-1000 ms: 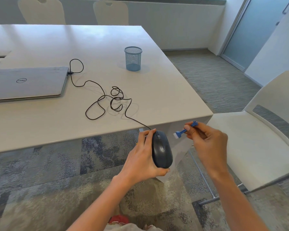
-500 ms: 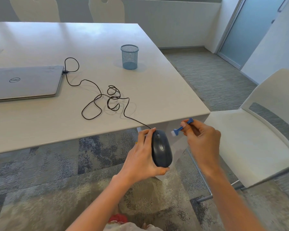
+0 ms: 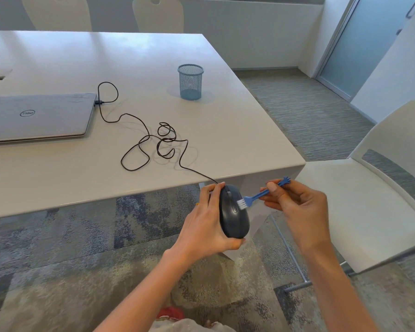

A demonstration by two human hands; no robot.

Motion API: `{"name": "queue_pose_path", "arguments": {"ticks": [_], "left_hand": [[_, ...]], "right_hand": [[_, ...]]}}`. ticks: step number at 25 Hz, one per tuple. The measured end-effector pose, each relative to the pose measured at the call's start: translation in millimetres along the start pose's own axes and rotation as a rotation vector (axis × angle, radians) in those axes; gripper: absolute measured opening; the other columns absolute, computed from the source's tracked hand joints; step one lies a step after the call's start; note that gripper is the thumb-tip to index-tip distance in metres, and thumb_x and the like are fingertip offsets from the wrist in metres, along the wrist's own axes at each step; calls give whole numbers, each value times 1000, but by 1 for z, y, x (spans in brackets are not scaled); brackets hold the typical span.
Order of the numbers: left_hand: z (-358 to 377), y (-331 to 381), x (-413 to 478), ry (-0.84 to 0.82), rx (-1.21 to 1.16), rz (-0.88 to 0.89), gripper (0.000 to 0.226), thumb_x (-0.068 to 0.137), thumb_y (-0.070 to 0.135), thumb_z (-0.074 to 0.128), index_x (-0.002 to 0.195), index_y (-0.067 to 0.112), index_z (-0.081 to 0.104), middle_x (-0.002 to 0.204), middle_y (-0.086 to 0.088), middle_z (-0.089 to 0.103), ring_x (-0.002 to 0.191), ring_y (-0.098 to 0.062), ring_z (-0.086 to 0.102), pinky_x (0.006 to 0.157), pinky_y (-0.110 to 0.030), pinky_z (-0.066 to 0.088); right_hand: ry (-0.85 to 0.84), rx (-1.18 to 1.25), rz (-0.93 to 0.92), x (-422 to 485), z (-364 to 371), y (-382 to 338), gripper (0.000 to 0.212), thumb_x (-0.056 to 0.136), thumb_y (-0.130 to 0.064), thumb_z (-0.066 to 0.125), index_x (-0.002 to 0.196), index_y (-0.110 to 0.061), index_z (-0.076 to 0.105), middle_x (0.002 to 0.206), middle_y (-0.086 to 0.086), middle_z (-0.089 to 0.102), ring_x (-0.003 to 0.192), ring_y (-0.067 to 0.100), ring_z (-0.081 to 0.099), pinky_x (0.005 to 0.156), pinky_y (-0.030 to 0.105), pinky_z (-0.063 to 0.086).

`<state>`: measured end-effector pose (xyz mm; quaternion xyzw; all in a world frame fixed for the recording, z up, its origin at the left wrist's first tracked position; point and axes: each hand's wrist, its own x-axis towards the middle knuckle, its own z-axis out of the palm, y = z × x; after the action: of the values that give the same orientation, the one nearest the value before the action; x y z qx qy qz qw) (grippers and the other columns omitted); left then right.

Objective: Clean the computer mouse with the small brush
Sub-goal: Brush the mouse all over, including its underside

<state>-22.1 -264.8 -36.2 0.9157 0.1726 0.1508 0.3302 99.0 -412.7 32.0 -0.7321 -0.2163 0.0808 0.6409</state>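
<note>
A dark wired computer mouse (image 3: 234, 219) is held in the air just below the near edge of the white table (image 3: 70, 178). My left hand (image 3: 205, 226) grips it from the left side, thumb under its rear end. My right hand (image 3: 295, 207) pinches the handle of a small blue brush (image 3: 259, 194) with white bristles. The bristles touch the mouse's top right surface beside the scroll wheel. The black cable (image 3: 151, 144) runs in loops from the mouse across the table.
The cable plugs into a closed grey laptop (image 3: 36, 117) at the table's left. A blue mesh pen cup (image 3: 190, 82) stands farther back. A white chair (image 3: 369, 188) stands to my right, more chairs behind the table. Carpet lies below.
My right hand has moved left and brought the brush bristles onto the mouse; earlier the brush was clear of it. My left hand holds the mouse in about the same place.
</note>
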Motion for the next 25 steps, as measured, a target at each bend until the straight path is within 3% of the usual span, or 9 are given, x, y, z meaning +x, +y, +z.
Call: {"name": "queue_pose_path", "arguments": {"ticks": [2,4,5,7,10,18,20,23,25], "left_hand": [[0,0,1,-7,2,1,126,54,63,84,153,24,16,142,12,22,120,-19,51,84,-34,55],[0,1,0,-15,4,2,126,54,64,83,153,24,15,143,12,21,121,-20,51,85,-35,55],[0,1,-1,-18,3,-1,126,54,65,83,153,25,15,143,13,21,121,-20,51,86,-36,55],[0,1,-2,-17,6,-13,127,54,65,83,153,25,15,143,12,21,121,-21,51,87,-40,56],[-1,0,-2,-26,6,-25,127,55,65,83,153,23,15,143,11,22,120,-22,52,87,-42,57],[-2,1,-2,-17,-2,-10,125,55,66,81,153,25,16,143,12,22,119,-18,52,83,-36,56],[-2,0,-3,-10,2,-4,125,55,67,81,153,26,15,143,12,22,119,-18,52,84,-35,55],[-2,-4,-6,-12,15,-13,128,55,68,82,154,24,14,144,11,21,124,-20,49,86,-35,53],[-1,-4,-6,-5,19,-11,128,55,67,82,154,24,15,143,10,22,123,-20,49,84,-34,53]], "right_hand": [[-11,-17,-17,-5,2,3,6,81,-27,73,80,-29,78,76,-3,79,69,13,76,64,24,62],[65,-365,-170,-6,-1,8,6,87,-22,72,88,-24,78,80,-2,77,67,14,71,62,28,61],[87,-410,-193,-4,-3,8,8,87,-23,72,92,-24,77,85,1,74,69,15,68,61,28,60],[-4,-209,-99,-1,-9,7,9,83,-28,71,89,-32,76,86,2,68,67,16,64,57,24,59],[-176,63,33,-6,-13,2,13,80,-33,66,82,-31,78,67,3,69,59,14,66,57,25,60],[-236,114,95,-16,-10,4,29,87,-34,56,88,-9,70,64,-1,64,59,15,62,52,31,59],[-274,-17,103,-16,-14,2,29,90,-34,54,88,-10,71,64,2,63,60,19,61,52,34,59],[-184,-475,-41,-11,-26,0,30,94,-39,51,82,-18,68,61,3,65,55,23,63,55,42,59],[-195,-373,-87,-15,-28,-5,35,89,-48,50,83,-19,69,61,5,66,55,18,65,53,36,60]]}}
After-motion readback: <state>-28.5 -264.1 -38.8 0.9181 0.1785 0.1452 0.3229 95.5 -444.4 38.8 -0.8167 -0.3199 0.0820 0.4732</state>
